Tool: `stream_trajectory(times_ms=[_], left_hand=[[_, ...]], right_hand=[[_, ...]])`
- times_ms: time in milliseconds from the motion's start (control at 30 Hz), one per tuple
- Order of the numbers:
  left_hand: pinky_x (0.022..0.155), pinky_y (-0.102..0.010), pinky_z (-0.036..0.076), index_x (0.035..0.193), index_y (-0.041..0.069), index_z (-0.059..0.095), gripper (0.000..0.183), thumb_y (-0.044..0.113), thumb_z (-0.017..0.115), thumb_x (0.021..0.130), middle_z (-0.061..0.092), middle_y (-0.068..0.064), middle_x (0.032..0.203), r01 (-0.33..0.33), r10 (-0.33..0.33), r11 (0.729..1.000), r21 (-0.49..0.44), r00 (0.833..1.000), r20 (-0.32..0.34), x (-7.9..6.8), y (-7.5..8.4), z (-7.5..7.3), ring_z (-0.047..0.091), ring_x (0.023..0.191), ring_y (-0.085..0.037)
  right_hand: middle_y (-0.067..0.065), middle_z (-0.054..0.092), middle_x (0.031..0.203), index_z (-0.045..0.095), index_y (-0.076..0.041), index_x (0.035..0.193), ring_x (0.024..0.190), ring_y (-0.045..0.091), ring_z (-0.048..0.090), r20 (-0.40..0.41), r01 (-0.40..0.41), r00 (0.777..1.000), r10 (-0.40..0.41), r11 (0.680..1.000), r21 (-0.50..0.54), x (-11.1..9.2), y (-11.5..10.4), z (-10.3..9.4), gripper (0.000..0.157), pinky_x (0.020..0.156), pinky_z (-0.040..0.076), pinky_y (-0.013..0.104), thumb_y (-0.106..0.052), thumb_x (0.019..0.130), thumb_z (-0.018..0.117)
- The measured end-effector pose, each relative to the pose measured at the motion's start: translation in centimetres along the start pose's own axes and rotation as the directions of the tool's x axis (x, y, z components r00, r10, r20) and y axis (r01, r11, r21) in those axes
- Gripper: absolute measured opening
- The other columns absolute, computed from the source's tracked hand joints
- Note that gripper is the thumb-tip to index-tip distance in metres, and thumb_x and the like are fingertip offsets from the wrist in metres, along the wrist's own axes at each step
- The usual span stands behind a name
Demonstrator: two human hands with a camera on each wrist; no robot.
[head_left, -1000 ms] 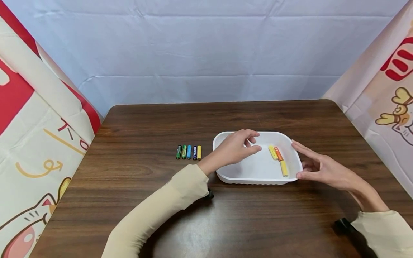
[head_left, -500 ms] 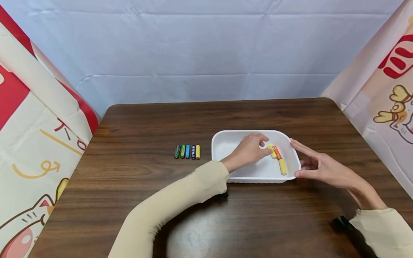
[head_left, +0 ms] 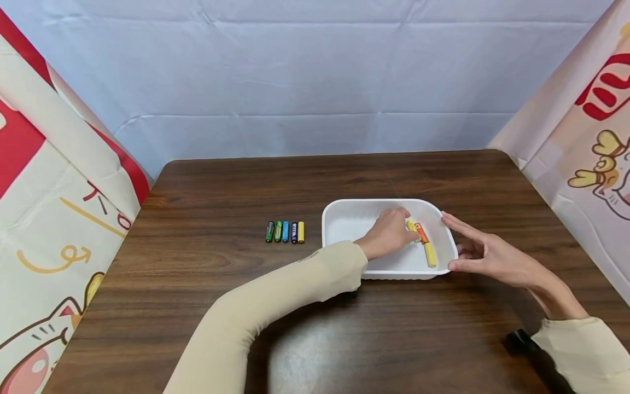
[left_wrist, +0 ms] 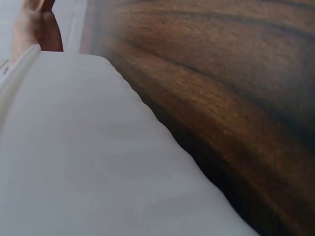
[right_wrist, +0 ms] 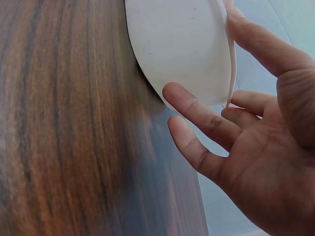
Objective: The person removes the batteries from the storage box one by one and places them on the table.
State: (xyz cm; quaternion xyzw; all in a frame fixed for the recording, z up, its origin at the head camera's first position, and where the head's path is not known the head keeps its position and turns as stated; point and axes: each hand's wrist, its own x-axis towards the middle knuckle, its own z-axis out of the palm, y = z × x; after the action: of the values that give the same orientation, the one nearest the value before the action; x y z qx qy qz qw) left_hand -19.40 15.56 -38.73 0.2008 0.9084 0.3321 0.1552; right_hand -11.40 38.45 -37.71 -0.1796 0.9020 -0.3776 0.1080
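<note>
A white plastic tub [head_left: 344, 241] stands on the table right of centre, its wavy side wall [left_wrist: 108, 147] filling much of the left wrist view. Inside, at its right end, lie a yellow battery [head_left: 411, 225], an orange battery [head_left: 421, 232] and a longer yellow battery [head_left: 430, 255]. My left hand [head_left: 388, 234] reaches over the front rim, thumb and forefinger at the first yellow battery; whether they pinch it is hidden. My right hand [head_left: 497, 260] rests against the tub's right end, forefinger and thumb spread along the rim, the other fingers [right_wrist: 194, 110] loosely extended below it.
A row of several batteries [head_left: 285, 232], dark green, green, blue, purple and yellow, stretches left of the tub on the dark wood table [head_left: 206, 241]. A pale cloth [head_left: 315, 82] hangs behind the table's far edge, with printed cloths at both sides.
My left hand has moved right and down inside the tub, to the yellow battery beside the orange one. The right hand stays at the tub's right end.
</note>
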Motion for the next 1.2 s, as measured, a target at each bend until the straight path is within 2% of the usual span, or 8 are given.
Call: stream_trajectory(times_ms=[100, 233, 333, 533, 733, 933, 1067, 1200], left_hand=[[0.081, -0.016, 0.043, 0.132, 0.005, 0.066, 0.047, 0.025, 0.081, 0.091, 0.067, 0.001, 0.111, -0.010, 0.010, 1.000, 0.024, 1.000, -0.005, 0.2, -0.1, 0.3, 0.053, 0.092, -0.007], [0.072, -0.016, 0.040, 0.119, 0.006, 0.069, 0.039, 0.028, 0.082, 0.090, 0.060, 0.004, 0.091, -0.053, 0.054, 0.996, 0.076, 0.998, -0.013, 0.5, -0.3, 0.8, 0.051, 0.083, -0.008], [0.067, -0.017, 0.039, 0.110, 0.008, 0.068, 0.033, 0.030, 0.082, 0.090, 0.055, 0.005, 0.084, -0.065, 0.066, 0.993, 0.103, 0.998, -0.013, 0.7, -0.4, 1.1, 0.051, 0.079, -0.008], [0.066, -0.017, 0.039, 0.100, 0.010, 0.067, 0.032, 0.033, 0.085, 0.087, 0.054, 0.005, 0.085, -0.086, 0.094, 0.982, 0.167, 0.995, -0.036, 0.8, -0.6, 1.6, 0.049, 0.080, -0.007], [0.068, -0.017, 0.040, 0.103, 0.010, 0.067, 0.036, 0.036, 0.086, 0.086, 0.055, 0.005, 0.090, -0.077, 0.088, 0.976, 0.205, 0.995, -0.046, 0.9, -0.6, 2.0, 0.050, 0.082, -0.007], [0.066, -0.017, 0.041, 0.104, 0.011, 0.067, 0.036, 0.035, 0.086, 0.085, 0.056, 0.006, 0.091, -0.078, 0.092, 0.972, 0.223, 0.994, -0.053, 0.8, -0.6, 2.0, 0.050, 0.081, -0.007], [0.063, -0.017, 0.041, 0.103, 0.010, 0.067, 0.033, 0.032, 0.086, 0.086, 0.055, 0.005, 0.090, -0.081, 0.094, 0.972, 0.222, 0.994, -0.051, 0.9, -0.6, 2.0, 0.050, 0.079, -0.007], [0.064, -0.017, 0.040, 0.101, 0.012, 0.066, 0.031, 0.031, 0.085, 0.086, 0.054, 0.006, 0.089, -0.060, 0.069, 0.976, 0.210, 0.997, -0.037, 1.0, -0.6, 1.8, 0.050, 0.080, -0.007]], right_hand=[[0.026, 0.028, 0.163, 0.025, -0.011, 0.165, 0.097, 0.003, 0.063, -0.001, 0.003, 1.000, -0.003, 1.000, 0.003, 0.0, 0.1, 0.0, 0.097, 0.078, 0.051, 0.015, -0.005, 0.087, 0.083], [0.027, 0.027, 0.163, 0.025, -0.010, 0.165, 0.097, 0.003, 0.064, -0.006, 0.020, 1.000, -0.020, 1.000, 0.011, 0.0, 0.2, 0.1, 0.097, 0.078, 0.051, 0.015, -0.004, 0.087, 0.082], [0.026, 0.027, 0.163, 0.026, -0.011, 0.165, 0.097, 0.003, 0.065, -0.009, 0.027, 1.000, -0.026, 1.000, 0.011, 0.0, 0.2, 0.2, 0.097, 0.078, 0.051, 0.015, -0.004, 0.087, 0.083], [0.023, 0.028, 0.163, 0.025, -0.012, 0.165, 0.096, 0.004, 0.065, -0.008, 0.021, 1.000, -0.021, 1.000, 0.020, 0.0, 0.3, 0.2, 0.097, 0.078, 0.052, 0.016, -0.004, 0.087, 0.083], [0.022, 0.027, 0.165, 0.026, -0.011, 0.164, 0.098, 0.003, 0.064, -0.006, 0.023, 1.000, -0.023, 0.999, 0.025, 0.0, 0.3, 0.3, 0.096, 0.079, 0.052, 0.015, -0.003, 0.087, 0.082], [0.014, 0.027, 0.166, 0.026, -0.011, 0.165, 0.098, 0.003, 0.064, -0.008, 0.019, 1.000, -0.019, 1.000, 0.021, 0.0, 0.4, 0.2, 0.096, 0.079, 0.052, 0.015, -0.003, 0.087, 0.082], [0.020, 0.028, 0.164, 0.025, -0.012, 0.165, 0.097, 0.003, 0.064, -0.006, 0.010, 1.000, -0.010, 1.000, 0.013, 0.0, 0.2, 0.2, 0.096, 0.077, 0.052, 0.016, -0.004, 0.087, 0.082], [0.024, 0.028, 0.163, 0.024, -0.012, 0.165, 0.097, 0.003, 0.064, -0.003, -0.006, 1.000, 0.006, 1.000, 0.003, 0.0, 0.1, 0.1, 0.097, 0.077, 0.052, 0.016, -0.005, 0.087, 0.082]])
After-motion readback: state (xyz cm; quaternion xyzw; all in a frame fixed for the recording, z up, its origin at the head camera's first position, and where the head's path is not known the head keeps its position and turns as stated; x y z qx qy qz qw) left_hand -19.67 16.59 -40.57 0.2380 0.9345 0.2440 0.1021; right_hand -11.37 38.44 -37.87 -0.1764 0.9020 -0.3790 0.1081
